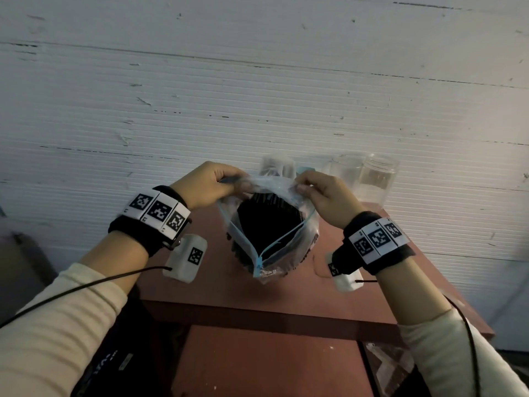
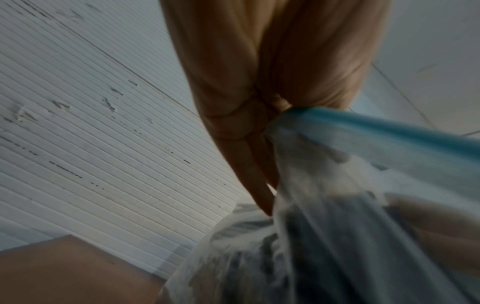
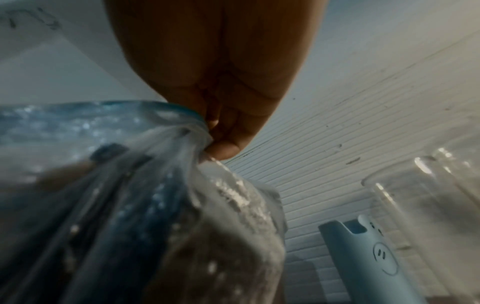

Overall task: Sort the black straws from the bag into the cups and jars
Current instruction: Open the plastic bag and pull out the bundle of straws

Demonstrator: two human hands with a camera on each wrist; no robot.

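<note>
Straws (image 1: 267, 222), black and packed tight, fill the clear zip bag (image 1: 303, 239) that stands at the middle of the reddish-brown table (image 1: 286, 299); the bundle looks light for its bulk, each straw likely thin-walled and easy to crush or kink, so a loose pinch round a few at their upper ends seems the safest hold; the film itself is soft, crinkled and probably slippery, and it gives no support once released. From the left: the left hand (image 1: 207, 184) pinches the far-left part of the bag's rim, thumb and curled fingers (image 2: 233, 123) closed on the blue zip strip (image 2: 376, 127); the mouth gapes wide between the hands, the zip still joined at the near corner; the right hand (image 1: 326, 197) pinches the far-right rim in the same way, fingertips (image 3: 223, 150) bunching the film beside the strip. Neither hand holds a straw yet; one would have to let go of the rim to reach in, and the bag may then slump or tip.

Behind the bag stands a clear cup (image 1: 276, 164), partly hidden; right of it a pale blue holder (image 3: 369, 257) with a smiling face drawn on it, then a clear glass (image 1: 345, 167), then a clear jar (image 1: 378, 176) with a threaded neck, all seemingly empty, upright and close together, likely to knock over if brushed. The table is small with a lower shelf; a white ribbed wall, scuffed and flaking, rises close behind it; the light is dim.
</note>
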